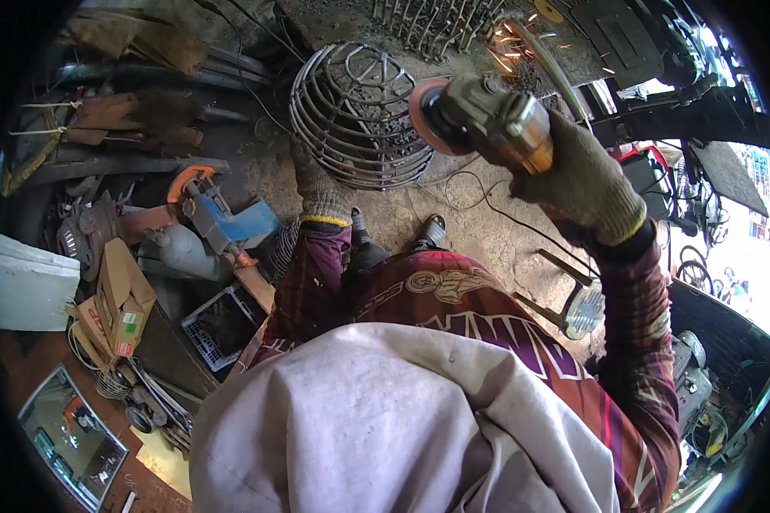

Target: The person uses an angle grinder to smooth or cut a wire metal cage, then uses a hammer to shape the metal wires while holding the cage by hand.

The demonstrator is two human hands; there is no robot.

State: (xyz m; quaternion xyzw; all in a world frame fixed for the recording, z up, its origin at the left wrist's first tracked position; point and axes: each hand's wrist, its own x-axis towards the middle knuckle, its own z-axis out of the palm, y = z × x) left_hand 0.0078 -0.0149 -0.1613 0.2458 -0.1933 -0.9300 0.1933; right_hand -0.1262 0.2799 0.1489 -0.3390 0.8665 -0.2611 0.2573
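Note:
My right hand (580,175), in a grey knitted glove with a yellow cuff edge, is closed around the body of an angle grinder (488,120). The grinder's reddish disc (432,115) is beside the right side of a round cage of bent metal rods (338,107); I cannot tell whether they touch. My left hand (321,190), gloved the same way, grips the cage at its lower left, its fingertips partly hidden. Orange sparks (509,50) show beyond the grinder.
Several upright metal rods (441,21) stand at the far side. A cord (522,218) trails over the floor. To the left are a blue and orange metal tool (222,214), an opened cardboard box (115,299) and a black crate (222,329). A small stool (580,312) is at right.

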